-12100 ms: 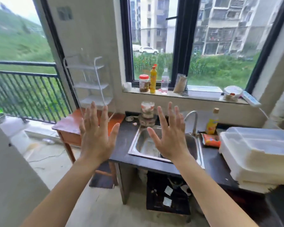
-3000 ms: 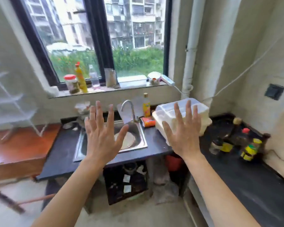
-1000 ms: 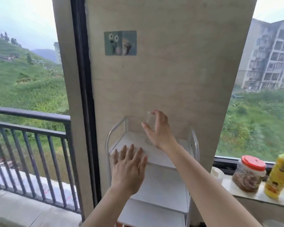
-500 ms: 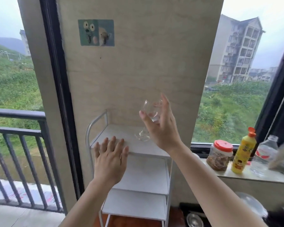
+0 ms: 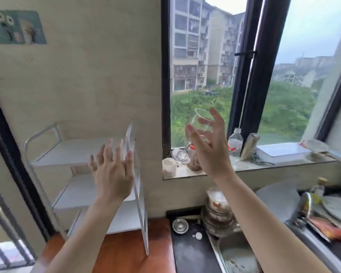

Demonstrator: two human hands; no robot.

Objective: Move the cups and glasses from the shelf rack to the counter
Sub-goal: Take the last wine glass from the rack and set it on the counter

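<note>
Head view: the right hand (image 5: pixel 213 152) grips a stemmed glass (image 5: pixel 199 117) by the bowl, thumb on the near side and fingers curled round the far side. The glass is clear of the rack (image 5: pixel 67 152) and tilted, with its foot lower than the hand and to its left. The left hand (image 5: pixel 112 174) is empty, fingers spread, in front of the rack's upper shelves. The worktop (image 5: pixel 189 257) lies below the right hand. Handling, as judged: thin glass, light, rigid, smooth and brittle; the stem is the weak point. Hold the bowl with moderate pressure, not the rim. Set down foot first, level, away from the stacked bowls (image 5: pixel 219 209).
</note>
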